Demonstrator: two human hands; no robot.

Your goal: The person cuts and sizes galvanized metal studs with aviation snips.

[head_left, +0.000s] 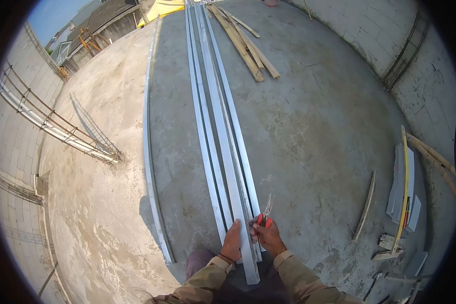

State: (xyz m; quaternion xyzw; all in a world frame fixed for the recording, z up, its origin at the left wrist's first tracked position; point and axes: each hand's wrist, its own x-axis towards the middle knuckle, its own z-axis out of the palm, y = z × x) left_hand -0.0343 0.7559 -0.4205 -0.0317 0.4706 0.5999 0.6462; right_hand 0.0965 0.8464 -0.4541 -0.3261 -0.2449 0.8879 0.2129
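My left hand is closed on the left side of a long metal channel, near its close end. On the other side of the channel, my right hand is wrapped round the red handles of tin snips. Their slim jaws point forward, away from me, and appear slightly apart. The channel runs forward from between my knees, its close end lying between my forearms. More silvery channels lie alongside it on the concrete floor. My right fingers partly hide the channel's edge.
Another metal strip lies to the left. Wooden battens lie ahead on the right. A yellow spirit level and board offcuts are at the far right. A rebar cage leans at the left, beside block walls.
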